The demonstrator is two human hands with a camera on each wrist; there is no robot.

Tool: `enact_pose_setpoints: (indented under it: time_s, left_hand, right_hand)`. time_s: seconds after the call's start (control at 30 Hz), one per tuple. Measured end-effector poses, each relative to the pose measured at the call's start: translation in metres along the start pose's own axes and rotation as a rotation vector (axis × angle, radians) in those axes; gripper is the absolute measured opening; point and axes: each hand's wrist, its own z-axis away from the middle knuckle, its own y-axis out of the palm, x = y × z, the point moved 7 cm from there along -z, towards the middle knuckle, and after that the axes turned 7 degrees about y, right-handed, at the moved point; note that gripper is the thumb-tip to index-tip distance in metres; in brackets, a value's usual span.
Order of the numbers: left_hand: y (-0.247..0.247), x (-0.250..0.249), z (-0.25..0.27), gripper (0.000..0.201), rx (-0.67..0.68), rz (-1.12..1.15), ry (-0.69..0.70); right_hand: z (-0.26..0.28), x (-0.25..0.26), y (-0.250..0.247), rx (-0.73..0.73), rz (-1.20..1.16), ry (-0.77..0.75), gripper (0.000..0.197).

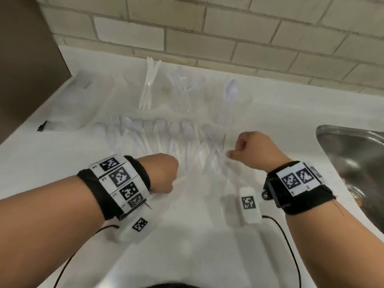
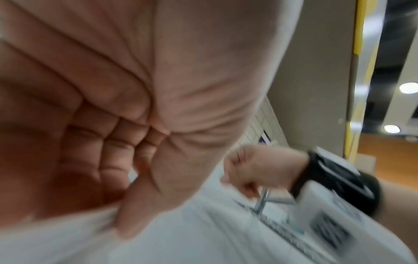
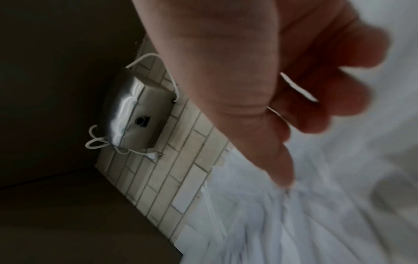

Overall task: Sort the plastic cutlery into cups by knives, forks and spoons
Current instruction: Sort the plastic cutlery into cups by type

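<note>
A row of white plastic cutlery (image 1: pixel 166 136) lies across the white counter (image 1: pixel 197 235), blurred in the right wrist view (image 3: pixel 271 223). Behind it stand three clear cups: one with knives (image 1: pixel 148 84), one with several forks and spoons (image 1: pixel 182 90), one with a spoon (image 1: pixel 229 92). My left hand (image 1: pixel 164 173) is curled at the row's near edge; in its wrist view (image 2: pixel 126 178) a blurred white piece seems pinched under the thumb. My right hand (image 1: pixel 249 150) hovers curled over the row's right end, and a thin white handle (image 3: pixel 298 87) shows between its fingers.
A steel sink (image 1: pixel 353 154) is set into the counter at the right. A clear plastic container (image 1: pixel 79 100) and a small black item (image 1: pixel 42 126) lie at the left beside a brown panel (image 1: pixel 25 59). A tiled wall (image 1: pixel 228 28) backs the counter, and a metal box (image 3: pixel 135 110) hangs on it.
</note>
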Motion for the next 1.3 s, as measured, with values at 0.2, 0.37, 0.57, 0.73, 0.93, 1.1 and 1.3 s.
enact_pose_setpoints:
  time_s: [0.2, 0.37, 0.57, 0.73, 0.93, 1.1, 1.3]
  left_hand:
    - [-0.057, 0.004, -0.030, 0.021, -0.485, 0.365, -0.070]
    - [-0.067, 0.013, -0.056, 0.031, -0.572, 0.442, -0.135]
    - [-0.083, 0.036, -0.060, 0.038, -0.555, 0.385, -0.214]
    - [-0.071, 0.056, -0.054, 0.038, -0.385, 0.274, -0.293]
    - [-0.060, 0.043, -0.059, 0.044, -0.315, 0.268, -0.243]
    - [-0.057, 0.033, -0.061, 0.037, -0.347, 0.425, -0.201]
    - [-0.049, 0.030, -0.074, 0.031, -0.283, 0.564, -0.145]
  right_hand:
    - [0.039, -0.017, 0.050, 0.386, -0.033, 0.135, 0.042]
    - [0.018, -0.031, 0.048, 0.332, -0.170, 0.219, 0.030]
    - [-0.020, -0.038, 0.033, 0.261, -0.256, 0.290, 0.007]
    - [-0.031, -0.008, 0.038, 0.271, -0.248, 0.311, 0.052]
    - [-0.042, 0.035, 0.045, 0.210, -0.112, 0.172, 0.059]
    - [-0.046, 0.060, 0.049, 0.216, 0.062, 0.050, 0.065]
    - [-0.053, 0.081, 0.061, 0.245, 0.222, 0.047, 0.056]
